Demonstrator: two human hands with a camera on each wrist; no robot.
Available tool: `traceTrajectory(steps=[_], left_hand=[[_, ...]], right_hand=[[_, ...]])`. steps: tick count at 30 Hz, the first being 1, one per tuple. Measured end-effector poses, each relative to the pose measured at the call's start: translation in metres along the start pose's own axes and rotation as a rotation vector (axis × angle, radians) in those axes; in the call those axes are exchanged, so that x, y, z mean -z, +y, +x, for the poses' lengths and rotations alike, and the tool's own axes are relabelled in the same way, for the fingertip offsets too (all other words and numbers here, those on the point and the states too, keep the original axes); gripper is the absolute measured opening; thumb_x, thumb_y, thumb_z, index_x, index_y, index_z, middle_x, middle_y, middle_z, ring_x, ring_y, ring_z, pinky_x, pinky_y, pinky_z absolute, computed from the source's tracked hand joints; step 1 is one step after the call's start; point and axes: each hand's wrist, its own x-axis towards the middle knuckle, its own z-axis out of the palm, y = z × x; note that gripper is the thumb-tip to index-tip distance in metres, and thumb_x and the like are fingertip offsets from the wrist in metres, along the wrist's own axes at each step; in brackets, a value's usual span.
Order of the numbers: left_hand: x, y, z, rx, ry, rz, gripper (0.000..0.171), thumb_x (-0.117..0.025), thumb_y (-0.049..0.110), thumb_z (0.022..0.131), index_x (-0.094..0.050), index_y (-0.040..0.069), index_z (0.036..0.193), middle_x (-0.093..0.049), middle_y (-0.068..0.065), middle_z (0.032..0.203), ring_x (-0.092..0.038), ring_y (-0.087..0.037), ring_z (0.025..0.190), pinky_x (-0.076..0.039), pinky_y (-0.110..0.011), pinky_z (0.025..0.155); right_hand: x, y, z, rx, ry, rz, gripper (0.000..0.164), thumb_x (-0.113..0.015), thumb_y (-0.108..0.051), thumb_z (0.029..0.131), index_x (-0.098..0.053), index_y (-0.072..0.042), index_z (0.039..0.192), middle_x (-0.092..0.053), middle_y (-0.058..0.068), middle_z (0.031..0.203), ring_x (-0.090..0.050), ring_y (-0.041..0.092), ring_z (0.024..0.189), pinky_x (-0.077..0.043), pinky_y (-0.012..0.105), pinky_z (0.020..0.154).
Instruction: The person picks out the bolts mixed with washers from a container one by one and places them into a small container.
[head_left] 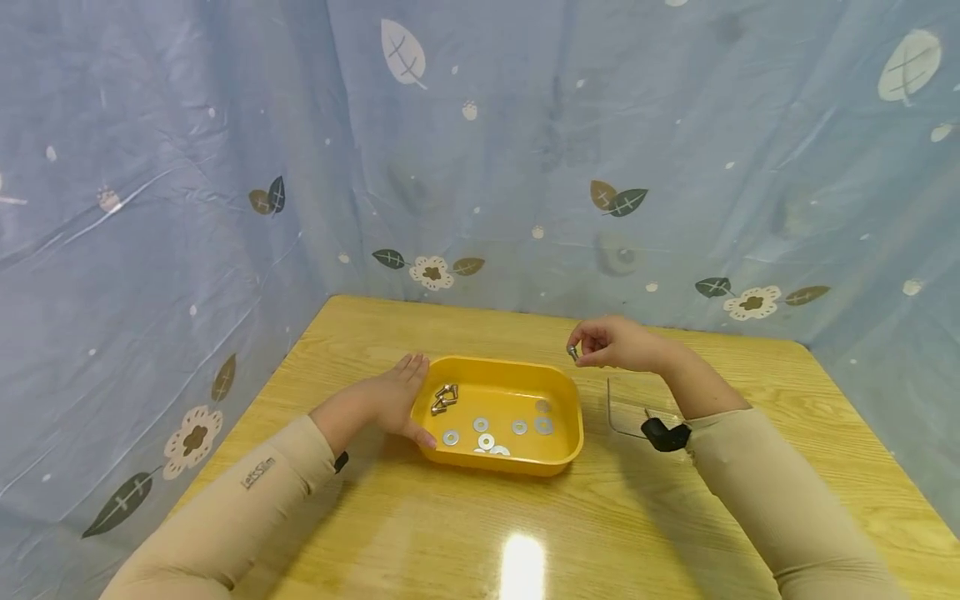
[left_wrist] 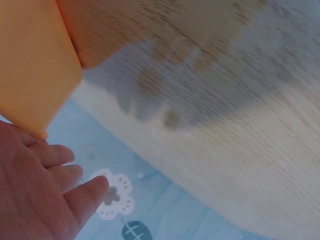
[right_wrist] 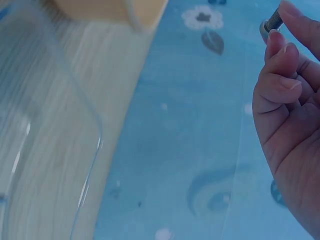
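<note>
A yellow tray (head_left: pixel 570 400) sits mid-table holding a small heap of metal bolts (head_left: pixel 445 398) at its left and several flat washers (head_left: pixel 487 433) along its front. My left hand (head_left: pixel 397 400) lies flat against the tray's left wall (left_wrist: pixel 30 75), fingers (left_wrist: pixel 75 195) straight. My right hand (head_left: pixel 611 343) hovers above the tray's far right corner and pinches a small metal bolt (head_left: pixel 573 352) between thumb and fingertips. The bolt (right_wrist: pixel 272 22) shows at the fingertips in the right wrist view.
A clear plastic container (head_left: pixel 630 408) stands on the wooden table (head_left: pixel 480 517) just right of the tray, under my right forearm; its rim (right_wrist: pixel 95 135) shows in the right wrist view. Blue leaf-patterned cloth (head_left: pixel 525 167) walls the table on three sides.
</note>
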Motion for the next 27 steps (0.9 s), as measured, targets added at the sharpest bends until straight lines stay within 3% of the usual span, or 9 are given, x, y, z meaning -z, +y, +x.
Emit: traceTrajectory(steps=[17,27], left_hand=[[0.004,0.003,-0.006,0.01,-0.015,-0.024,0.134,-0.056,0.081,0.056,-0.001,-0.003,0.145,0.004,-0.021,0.15,0.002,-0.036,0.138,-0.014,-0.045,0.11],[0.004,0.007,-0.005,0.016,-0.021,-0.021,0.133,-0.057,0.08,0.057,-0.001,-0.003,0.145,0.004,-0.021,0.151,0.002,-0.035,0.138,-0.014,-0.044,0.11]], right_hand=[[0.018,0.038,-0.078,-0.139,0.115,0.022,0.023,-0.063,-0.019,0.087,-0.058,-0.008,0.106,-0.051,0.007,0.071,-0.043,0.015,0.054,-0.041,0.029,0.05],[0.015,0.059,-0.106,-0.211,0.146,0.067,0.024,-0.062,-0.023,0.087,-0.057,-0.008,0.105,-0.052,0.016,0.074,-0.045,0.023,0.055,-0.042,0.03,0.05]])
